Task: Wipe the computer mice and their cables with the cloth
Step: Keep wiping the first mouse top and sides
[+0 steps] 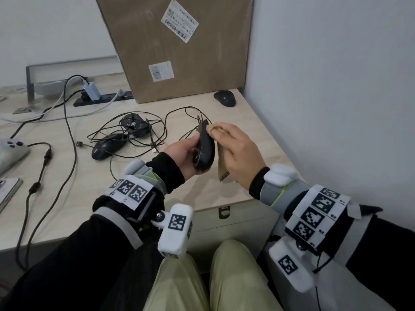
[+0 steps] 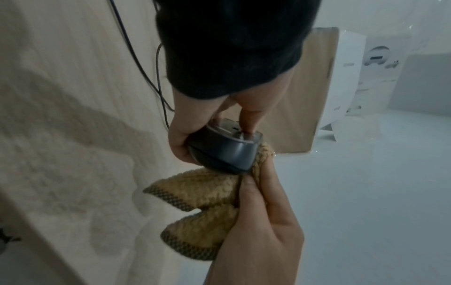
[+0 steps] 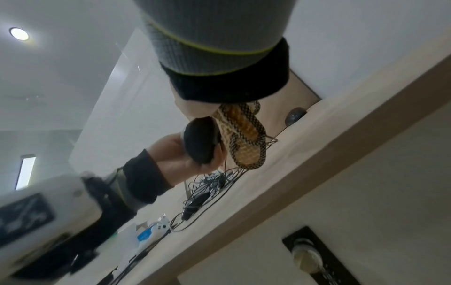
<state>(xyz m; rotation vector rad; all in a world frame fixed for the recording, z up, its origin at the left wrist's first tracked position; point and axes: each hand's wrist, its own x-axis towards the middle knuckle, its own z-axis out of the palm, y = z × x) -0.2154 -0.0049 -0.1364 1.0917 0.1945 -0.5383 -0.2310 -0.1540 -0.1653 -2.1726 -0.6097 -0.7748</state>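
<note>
Mid-wipe on the first mouse. Left hand (image 1: 183,151) grips the black mouse (image 1: 205,149) on edge above the tabletop (image 1: 258,140); right hand (image 1: 239,151) pinches the tan cloth (image 2: 207,190) against its side. Next, I'd guess: rotate the mouse, then run the cloth down its cable (image 1: 179,111). Further back, two more mice (image 1: 107,145) in tangled leads, another (image 1: 225,98) by the cardboard box (image 1: 179,46). Box labels too blurred to read.
</note>
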